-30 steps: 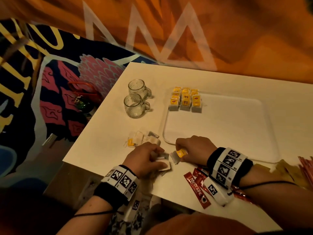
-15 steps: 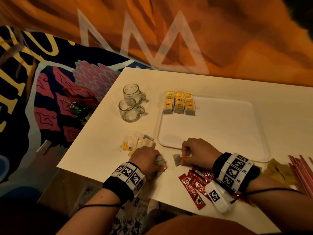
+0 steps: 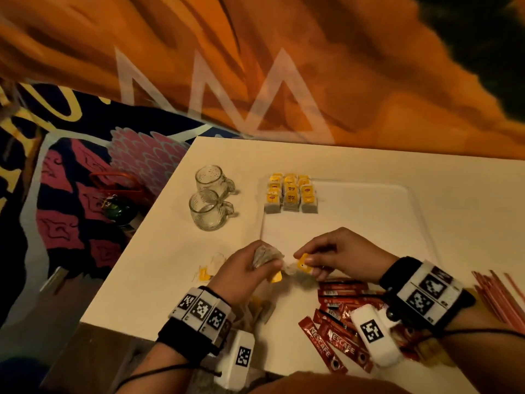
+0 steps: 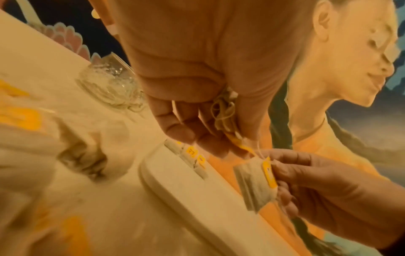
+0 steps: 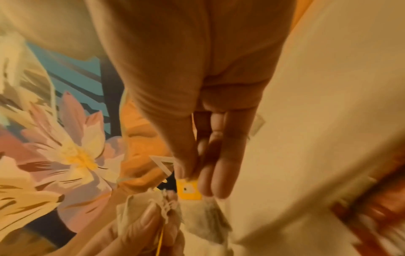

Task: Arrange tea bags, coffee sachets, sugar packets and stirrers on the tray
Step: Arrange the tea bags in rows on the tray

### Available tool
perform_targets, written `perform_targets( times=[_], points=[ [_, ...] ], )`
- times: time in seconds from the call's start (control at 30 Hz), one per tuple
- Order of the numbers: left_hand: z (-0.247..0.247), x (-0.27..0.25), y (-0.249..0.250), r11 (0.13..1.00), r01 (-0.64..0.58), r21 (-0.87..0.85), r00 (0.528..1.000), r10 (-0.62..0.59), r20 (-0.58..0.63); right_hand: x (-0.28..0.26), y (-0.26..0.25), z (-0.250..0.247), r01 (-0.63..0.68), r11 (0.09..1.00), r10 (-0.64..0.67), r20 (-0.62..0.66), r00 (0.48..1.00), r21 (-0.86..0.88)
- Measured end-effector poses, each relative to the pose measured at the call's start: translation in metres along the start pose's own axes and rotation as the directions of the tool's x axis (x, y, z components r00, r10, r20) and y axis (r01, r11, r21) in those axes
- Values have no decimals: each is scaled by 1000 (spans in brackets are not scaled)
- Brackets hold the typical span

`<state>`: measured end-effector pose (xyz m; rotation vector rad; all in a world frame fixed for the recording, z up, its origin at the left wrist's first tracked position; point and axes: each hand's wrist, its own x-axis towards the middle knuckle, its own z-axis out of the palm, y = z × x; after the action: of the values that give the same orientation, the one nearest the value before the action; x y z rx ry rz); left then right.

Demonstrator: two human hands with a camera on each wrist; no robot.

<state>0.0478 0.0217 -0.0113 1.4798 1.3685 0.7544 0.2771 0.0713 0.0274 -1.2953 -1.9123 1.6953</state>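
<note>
Both hands have lifted off the counter since a second ago, when they pressed down on the loose tea bags at its near edge; they now meet in the air just short of the tray's near left corner.

At 9 o'clock from the hands, a few loose tea bags lie on the counter. At 11 o'clock stand two empty glass mugs, one behind the other. The left hand has its fingers curled round a crumpled bunch of tea bags, strings and a yellow tag trailing from the fist. Just beside it, the right hand pinches a single tea bag by its yellow tag between thumb and fingertips, the bag hanging below.

At 12 o'clock, rows of yellow-tagged tea bags sit in the far left corner of the white tray. At 5 o'clock from the hands, red Nescafe coffee sachets lie heaped on the counter. At 3 o'clock, by the right edge, lies a bundle of red stirrers.
</note>
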Motion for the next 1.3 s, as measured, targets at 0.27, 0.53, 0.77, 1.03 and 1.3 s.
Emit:
perform_targets(
  times=[0.27, 0.53, 0.77, 1.03, 1.3],
  points=[
    [3, 22, 18, 994, -75, -79, 985, 86, 147, 8, -24, -6, 148, 976, -169, -129, 977, -161],
    [-1, 41, 6, 987, -162, 5, 985, 161, 57, 25, -23, -5, 41, 978, -100, -290, 952, -203],
    [-27, 58, -21, 993, -45, -112, 987, 27, -161, 65, -12, -6, -16, 943, -73, -252, 965, -332],
    [-39, 62, -39, 959, 101, -264, 961, -163, -223, 138, -8, -8, -51, 877, -4, -113, 994, -478],
    [-43, 73, -47, 918, 178, -353, 940, -265, -215, 184, -12, -21, -134, 845, 10, -235, 972, -518]
  ],
)
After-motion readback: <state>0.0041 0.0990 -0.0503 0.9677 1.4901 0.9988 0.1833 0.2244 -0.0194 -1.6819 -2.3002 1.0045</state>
